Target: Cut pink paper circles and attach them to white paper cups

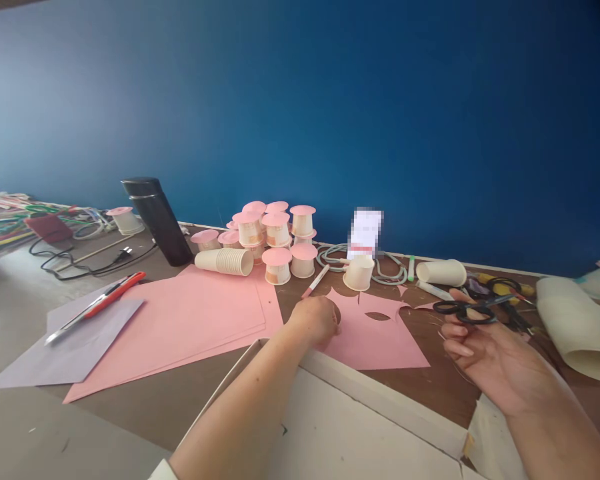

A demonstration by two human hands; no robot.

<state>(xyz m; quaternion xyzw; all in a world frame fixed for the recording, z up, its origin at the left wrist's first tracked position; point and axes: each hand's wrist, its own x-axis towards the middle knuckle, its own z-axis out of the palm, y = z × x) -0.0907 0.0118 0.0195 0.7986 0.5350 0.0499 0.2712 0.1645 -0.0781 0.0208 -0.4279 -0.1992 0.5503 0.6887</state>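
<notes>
My left hand [314, 321] reaches over the edge of a pale cardboard box, its fingers curled down at the left side of a pink paper sheet [380, 347]. Curved pieces and an oval have been cut out of this sheet; the fingertips are partly hidden. Held up at the right are black-handled scissors [473, 311], with my right hand [485, 353] closed around them, palm turned upward. Just behind the sheet, a white paper cup [359, 273] stands upside down. A red-and-white marker [316, 281] lies beside my left hand.
Paper cups topped with pink discs [277, 230] are stacked against the blue wall. A cup stack [223, 261] lies by pink sheets [195, 320]. An orange utility knife [97, 305] rests on lilac paper. A black flask [157, 223] stands behind. The open box [380, 420] is in front.
</notes>
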